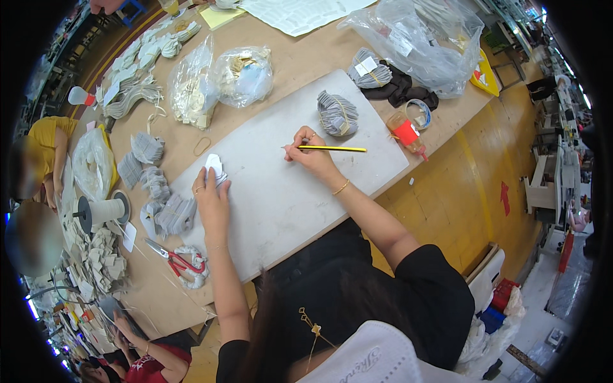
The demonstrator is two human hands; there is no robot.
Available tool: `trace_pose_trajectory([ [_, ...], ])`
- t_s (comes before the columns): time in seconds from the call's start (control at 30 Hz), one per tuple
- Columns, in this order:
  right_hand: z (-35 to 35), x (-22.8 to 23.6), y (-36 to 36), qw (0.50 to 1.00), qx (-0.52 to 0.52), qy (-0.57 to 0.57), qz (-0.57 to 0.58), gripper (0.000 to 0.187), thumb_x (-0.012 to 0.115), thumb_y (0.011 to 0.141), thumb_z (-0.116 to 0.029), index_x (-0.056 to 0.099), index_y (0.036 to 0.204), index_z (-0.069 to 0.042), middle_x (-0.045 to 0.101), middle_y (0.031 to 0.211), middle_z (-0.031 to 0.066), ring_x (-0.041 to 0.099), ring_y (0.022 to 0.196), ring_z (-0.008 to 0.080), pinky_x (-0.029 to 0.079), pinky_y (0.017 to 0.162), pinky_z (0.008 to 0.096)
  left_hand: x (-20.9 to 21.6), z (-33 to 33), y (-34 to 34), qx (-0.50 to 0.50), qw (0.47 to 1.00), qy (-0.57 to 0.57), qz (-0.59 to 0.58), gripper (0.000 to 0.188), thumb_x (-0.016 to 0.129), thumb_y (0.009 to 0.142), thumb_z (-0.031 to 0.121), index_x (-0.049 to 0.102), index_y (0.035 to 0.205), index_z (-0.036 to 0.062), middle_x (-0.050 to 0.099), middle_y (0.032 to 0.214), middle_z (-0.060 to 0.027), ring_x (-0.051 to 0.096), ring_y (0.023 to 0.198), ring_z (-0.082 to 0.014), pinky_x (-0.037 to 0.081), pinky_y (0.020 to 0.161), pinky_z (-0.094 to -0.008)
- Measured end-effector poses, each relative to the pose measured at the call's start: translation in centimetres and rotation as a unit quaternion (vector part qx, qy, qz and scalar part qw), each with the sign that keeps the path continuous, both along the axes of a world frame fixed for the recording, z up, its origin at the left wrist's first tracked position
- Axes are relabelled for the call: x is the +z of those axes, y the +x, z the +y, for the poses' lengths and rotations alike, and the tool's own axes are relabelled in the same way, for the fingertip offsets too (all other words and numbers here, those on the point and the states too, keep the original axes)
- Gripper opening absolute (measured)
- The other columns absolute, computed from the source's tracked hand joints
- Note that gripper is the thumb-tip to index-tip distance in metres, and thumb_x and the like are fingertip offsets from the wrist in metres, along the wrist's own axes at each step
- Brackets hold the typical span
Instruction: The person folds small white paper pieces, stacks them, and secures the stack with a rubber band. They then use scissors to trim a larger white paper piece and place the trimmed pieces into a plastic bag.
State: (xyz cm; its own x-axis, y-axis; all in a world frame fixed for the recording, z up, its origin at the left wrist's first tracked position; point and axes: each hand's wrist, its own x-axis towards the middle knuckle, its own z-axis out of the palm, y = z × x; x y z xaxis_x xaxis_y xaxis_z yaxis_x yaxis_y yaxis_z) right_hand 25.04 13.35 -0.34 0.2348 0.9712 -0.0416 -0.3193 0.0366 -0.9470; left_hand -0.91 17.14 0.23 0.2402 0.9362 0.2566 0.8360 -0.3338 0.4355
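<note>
My right hand (311,156) is closed around a yellow-and-black pencil (338,149), holding it above the white board (274,210) with its tip to the left. My left hand (212,198) lies at the board's left edge. Its fingers are stretched out and apart, and their tips touch a small stack of white cut pieces (217,166). Beyond my right hand, a banded bundle of grey striped pieces (338,115) rests on the board. More grey bundles (175,216) sit left of my left hand.
Red-handled scissors (185,263) and a thread spool (102,212) lie left. Clear bags (244,75) stand at the back. A red-labelled bottle (407,133) and tape roll (418,113) are near the right edge. Co-workers sit at the left, one in a yellow top (48,147).
</note>
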Motion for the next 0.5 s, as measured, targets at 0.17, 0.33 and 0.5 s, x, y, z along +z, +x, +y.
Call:
trace_pose_trajectory([
  [0.17, -0.5, -1.2, -1.2, 0.999, -0.018, -0.016, -0.049, 0.018, 0.064, 0.089, -0.006, 0.047, 0.087, -0.006, 0.057, 0.064, -0.0004, 0.059, 0.056, 0.0069, 0.049, 0.054, 0.0228, 0.6, 0.3, -1.2, 0.018, 0.996, -0.068, -0.05, 0.035, 0.074, 0.082, 0.011, 0.067, 0.113, -0.0044, 0.062, 0.115, -0.0165, 0.058, 0.105, -0.0318, 0.046, 0.093, -0.0388],
  [0.33, -0.8, -0.3, -1.4, 0.986, 0.014, -0.023, -0.162, 0.014, 0.063, 0.088, -0.007, 0.049, 0.086, -0.006, 0.054, 0.06, -0.001, 0.055, 0.054, 0.0057, 0.044, 0.05, 0.0243, 0.8, 0.4, -0.6, 0.024, 0.993, -0.052, -0.099, 0.024, 0.072, 0.083, 0.01, 0.071, 0.106, 0.0008, 0.065, 0.106, -0.0129, 0.06, 0.097, -0.0304, 0.048, 0.088, -0.0388],
  [0.5, -0.7, -0.9, -1.6, 0.984, -0.002, -0.016, -0.175, 0.013, 0.062, 0.089, -0.006, 0.049, 0.086, -0.007, 0.054, 0.061, -0.0015, 0.054, 0.054, 0.0053, 0.044, 0.051, 0.0235, 0.3, 0.6, -0.6, 0.001, 0.998, 0.049, -0.045, 0.017, 0.07, 0.084, 0.01, 0.073, 0.1, 0.0047, 0.068, 0.1, -0.0103, 0.062, 0.095, -0.0294, 0.049, 0.084, -0.0382],
])
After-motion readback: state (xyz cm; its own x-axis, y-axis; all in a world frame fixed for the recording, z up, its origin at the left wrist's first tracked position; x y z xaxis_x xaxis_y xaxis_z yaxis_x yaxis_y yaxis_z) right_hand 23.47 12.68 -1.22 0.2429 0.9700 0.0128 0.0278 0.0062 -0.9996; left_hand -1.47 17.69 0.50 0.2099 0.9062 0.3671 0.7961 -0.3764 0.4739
